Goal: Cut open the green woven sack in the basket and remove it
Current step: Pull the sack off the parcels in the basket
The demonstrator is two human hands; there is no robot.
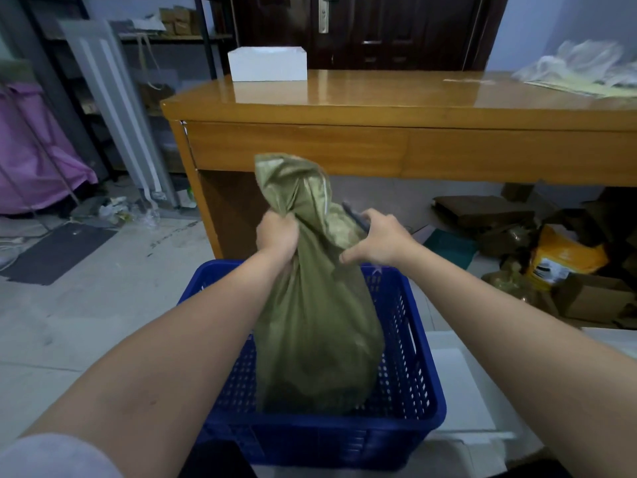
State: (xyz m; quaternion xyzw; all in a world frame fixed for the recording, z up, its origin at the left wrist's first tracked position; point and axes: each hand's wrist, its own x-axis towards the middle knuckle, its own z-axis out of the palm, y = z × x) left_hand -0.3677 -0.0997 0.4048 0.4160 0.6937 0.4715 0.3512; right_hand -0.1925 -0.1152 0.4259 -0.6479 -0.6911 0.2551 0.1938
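Note:
A green woven sack (315, 326) stands upright in a blue perforated plastic basket (410, 343) on the floor in front of me. My left hand (277, 234) is closed around the sack's bunched neck, and the loose top flares up above the fist. My right hand (375, 238) rests against the right side of the neck and holds a thin dark tool (355, 215), which looks like a blade or cutter, pressed to the fabric. The sack's lower part fills most of the basket's middle.
A wooden desk (396, 132) stands just behind the basket, with a white box (268, 63) and plastic bags (582, 69) on top. Cardboard boxes and a yellow package (562, 257) lie on the floor at right. A white foam box (462, 384) sits beside the basket.

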